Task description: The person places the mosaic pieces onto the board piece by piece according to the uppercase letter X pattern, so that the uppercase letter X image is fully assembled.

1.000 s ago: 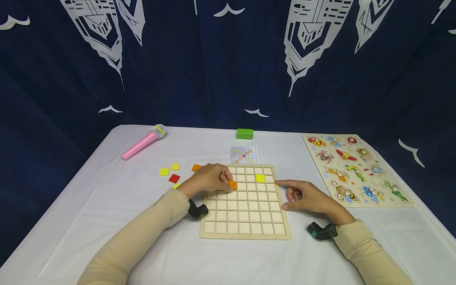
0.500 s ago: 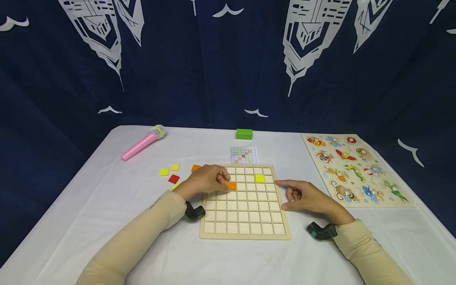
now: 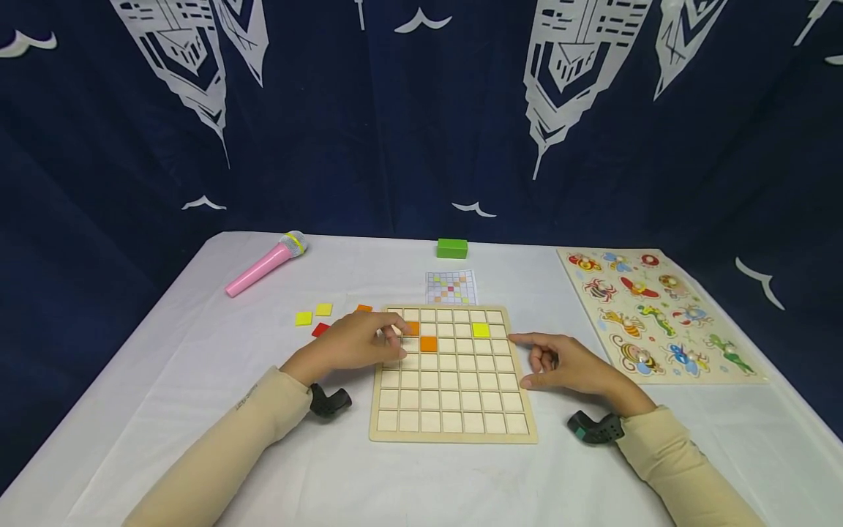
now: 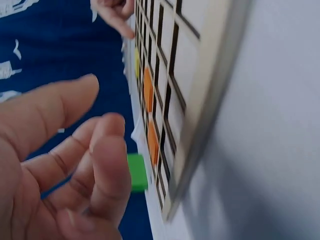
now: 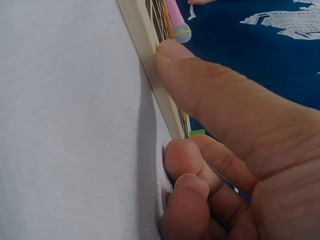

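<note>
A wooden grid board (image 3: 454,438) lies on the table between both hands. Two orange tiles sit in its cells: one (image 3: 429,344) in the third row, the other (image 3: 413,329) up and to its left. A yellow tile (image 3: 481,330) sits farther right. My left hand (image 3: 352,340) is over the board's left edge; in the left wrist view its thumb (image 4: 75,97) is apart from its fingers, with nothing between. With extended index finger and thumb, my right hand (image 3: 566,362) touches the board's right edge, its other fingers bent.
Loose yellow (image 3: 304,318), red (image 3: 320,329) and orange (image 3: 364,308) tiles lie left of the board, partly behind the left hand. Behind it are a printed grid card (image 3: 451,287) and a green block (image 3: 451,249). A pink microphone (image 3: 263,267) and an insect puzzle (image 3: 658,315) flank them.
My left hand has let go of the orange tile, now flat in its cell, and moved left. A second orange tile has come into view on the board. The right hand stays put.
</note>
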`<state>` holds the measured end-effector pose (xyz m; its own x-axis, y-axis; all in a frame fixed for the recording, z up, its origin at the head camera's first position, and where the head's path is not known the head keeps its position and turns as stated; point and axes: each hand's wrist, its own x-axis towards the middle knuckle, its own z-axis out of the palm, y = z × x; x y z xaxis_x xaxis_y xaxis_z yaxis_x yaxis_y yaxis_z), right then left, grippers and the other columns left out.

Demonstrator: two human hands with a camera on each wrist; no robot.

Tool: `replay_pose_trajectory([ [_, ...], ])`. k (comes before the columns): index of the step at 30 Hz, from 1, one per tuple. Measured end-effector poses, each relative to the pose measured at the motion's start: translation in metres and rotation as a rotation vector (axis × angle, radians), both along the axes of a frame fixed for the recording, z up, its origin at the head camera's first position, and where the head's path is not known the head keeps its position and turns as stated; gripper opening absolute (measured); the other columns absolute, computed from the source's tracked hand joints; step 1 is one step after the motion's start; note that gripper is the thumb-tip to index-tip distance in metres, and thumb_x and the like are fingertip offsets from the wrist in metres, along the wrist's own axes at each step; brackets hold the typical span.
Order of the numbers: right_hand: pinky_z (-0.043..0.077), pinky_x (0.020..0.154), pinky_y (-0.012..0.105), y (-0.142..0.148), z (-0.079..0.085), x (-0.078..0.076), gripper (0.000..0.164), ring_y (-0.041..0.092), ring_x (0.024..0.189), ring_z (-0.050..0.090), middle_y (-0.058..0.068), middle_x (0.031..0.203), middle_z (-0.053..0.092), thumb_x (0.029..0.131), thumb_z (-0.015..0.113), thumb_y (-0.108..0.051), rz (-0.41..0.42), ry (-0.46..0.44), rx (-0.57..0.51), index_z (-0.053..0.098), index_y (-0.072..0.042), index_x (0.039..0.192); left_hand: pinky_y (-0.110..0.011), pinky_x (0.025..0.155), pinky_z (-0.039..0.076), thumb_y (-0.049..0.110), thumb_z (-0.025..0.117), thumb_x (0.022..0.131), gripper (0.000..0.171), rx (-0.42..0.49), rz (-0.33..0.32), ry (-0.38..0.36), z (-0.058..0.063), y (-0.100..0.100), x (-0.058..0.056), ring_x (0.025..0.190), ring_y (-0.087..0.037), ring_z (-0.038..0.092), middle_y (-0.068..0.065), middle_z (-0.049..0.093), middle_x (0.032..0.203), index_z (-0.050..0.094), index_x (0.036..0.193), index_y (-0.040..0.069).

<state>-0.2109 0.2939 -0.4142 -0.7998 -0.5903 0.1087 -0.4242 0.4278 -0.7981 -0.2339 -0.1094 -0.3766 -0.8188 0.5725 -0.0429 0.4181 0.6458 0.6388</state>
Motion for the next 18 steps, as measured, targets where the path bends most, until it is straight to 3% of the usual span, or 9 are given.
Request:
replay_pose_trajectory([
  [4,0.042,0.059,0.025,0.000,0.000,0.000,0.068,0.007,0.067,0.049,-0.002,0.083,0.060,0.087,0.088,-0.003,-0.003,-0.009,-0.003,0.057,0.016,0.144,-0.028,0.072,0.047,0.021,0.079,0.098,0.033,0.081,-0.061,-0.021,0.002,-0.019,0.000,0.065,-0.010,0.060,0.011,0.071,0.093,0.072,0.128,0.009],
  [7,0.042,0.059,0.025,0.000,0.000,0.000,0.068,0.007,0.067,0.048,-0.002,0.083,0.060,0.087,0.089,-0.003,-0.003,-0.009,-0.005,0.057,0.015,0.144,-0.028,0.072,0.050,0.018,0.079,0.098,0.035,0.127,-0.069,-0.027,0.002,-0.032,-0.001,0.069,-0.013,0.064,0.008,0.073,0.095,0.071,0.130,0.006],
  [14,0.042,0.059,0.026,0.001,-0.001,0.001,0.068,0.007,0.067,0.048,-0.001,0.083,0.060,0.087,0.089,-0.004,-0.007,-0.016,-0.009,0.057,0.015,0.144,-0.027,0.066,0.050,0.013,0.078,0.098,0.038,0.214,0.037,-0.098,0.005,-0.063,-0.009,0.068,-0.020,0.060,-0.001,0.074,0.100,0.070,0.134,0.003],
  [18,0.042,0.059,0.026,0.001,-0.002,0.001,0.068,0.007,0.067,0.049,-0.001,0.083,0.061,0.087,0.089,-0.004,-0.007,-0.021,-0.013,0.057,0.015,0.144,-0.028,0.070,0.051,0.013,0.076,0.099,0.040,0.226,0.106,-0.138,0.006,-0.081,-0.016,0.070,-0.023,0.061,-0.004,0.074,0.101,0.068,0.137,0.002],
])
